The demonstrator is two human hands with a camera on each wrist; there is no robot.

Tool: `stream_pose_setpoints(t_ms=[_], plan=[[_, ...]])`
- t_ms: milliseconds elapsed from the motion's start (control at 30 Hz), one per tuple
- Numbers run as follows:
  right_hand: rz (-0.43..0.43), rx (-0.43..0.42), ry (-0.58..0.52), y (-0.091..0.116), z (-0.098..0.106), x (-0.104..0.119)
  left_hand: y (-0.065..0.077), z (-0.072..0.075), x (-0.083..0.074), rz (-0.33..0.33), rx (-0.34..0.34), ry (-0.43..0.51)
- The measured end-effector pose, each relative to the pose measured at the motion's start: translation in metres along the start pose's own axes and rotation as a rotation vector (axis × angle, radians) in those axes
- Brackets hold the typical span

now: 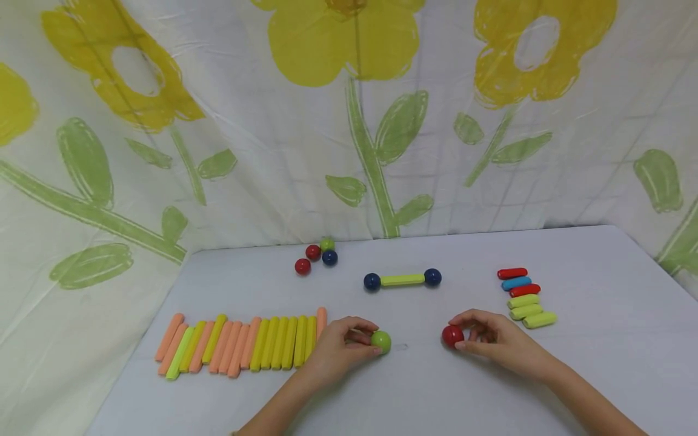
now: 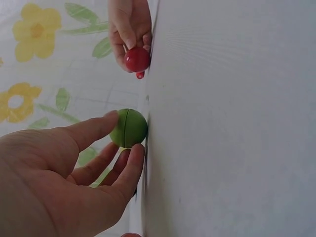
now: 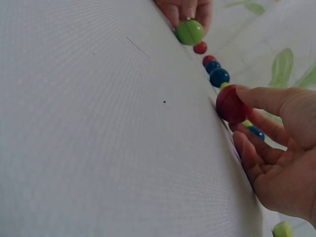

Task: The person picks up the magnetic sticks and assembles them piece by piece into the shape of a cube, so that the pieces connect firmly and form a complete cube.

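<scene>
Between thumb and fingers my left hand (image 1: 340,350) holds a glossy green ball (image 1: 381,342) low over the white table; the left wrist view shows a seam around this green ball (image 2: 129,128). To the right, my right hand (image 1: 493,340) pinches a red ball (image 1: 452,336), which the right wrist view shows close up as a dark red ball (image 3: 230,104). A gap of bare tabletop separates the two balls. Behind them lies a yellow-green stick (image 1: 402,280) with a dark blue ball (image 1: 372,281) at its left end and another blue ball (image 1: 432,277) at its right end.
A row of orange and yellow sticks (image 1: 240,344) lies on the left, close to my left forearm. Loose red, green and blue balls (image 1: 313,252) sit at the back. Short red, blue and yellow-green sticks (image 1: 525,299) lie at the right. A flowered cloth (image 1: 294,151) hangs behind the table.
</scene>
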State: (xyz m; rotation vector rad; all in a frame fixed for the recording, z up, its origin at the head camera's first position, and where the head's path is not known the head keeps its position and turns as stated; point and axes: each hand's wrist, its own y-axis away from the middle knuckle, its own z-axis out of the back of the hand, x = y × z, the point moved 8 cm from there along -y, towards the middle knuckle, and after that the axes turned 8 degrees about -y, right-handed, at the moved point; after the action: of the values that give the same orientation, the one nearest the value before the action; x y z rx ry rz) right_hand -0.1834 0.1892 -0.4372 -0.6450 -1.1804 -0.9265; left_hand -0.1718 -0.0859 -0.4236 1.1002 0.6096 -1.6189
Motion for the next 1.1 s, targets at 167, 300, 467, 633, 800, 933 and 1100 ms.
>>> stream_pose_setpoints(t_ms=[167, 300, 467, 633, 800, 933, 1100], plan=[[-0.002, 0.002, 0.003, 0.0, 0.0, 0.001, 0.002, 0.002, -0.003, -0.016, -0.004, -0.014], [-0.001, -0.002, 0.006, 0.001, 0.0, 0.001, 0.003, 0.003, -0.004, -0.013, -0.002, -0.025], [0.011, -0.005, 0.01, 0.001, 0.001, 0.002, 0.003, 0.004, -0.004, -0.005, -0.003, -0.025], [0.023, -0.002, 0.006, 0.001, 0.001, 0.003, 0.004, 0.006, -0.005, -0.004, -0.01, -0.018], [0.02, -0.005, 0.001, 0.001, 0.001, 0.002, 0.006, 0.01, -0.002, 0.014, -0.01, -0.02], [0.017, -0.004, -0.002, 0.001, 0.001, 0.002, 0.006, 0.024, 0.001, 0.019, -0.043, -0.068], [0.02, -0.003, -0.003, 0.001, 0.001, 0.002, 0.01, 0.056, 0.0, 0.0, -0.138, -0.18]])
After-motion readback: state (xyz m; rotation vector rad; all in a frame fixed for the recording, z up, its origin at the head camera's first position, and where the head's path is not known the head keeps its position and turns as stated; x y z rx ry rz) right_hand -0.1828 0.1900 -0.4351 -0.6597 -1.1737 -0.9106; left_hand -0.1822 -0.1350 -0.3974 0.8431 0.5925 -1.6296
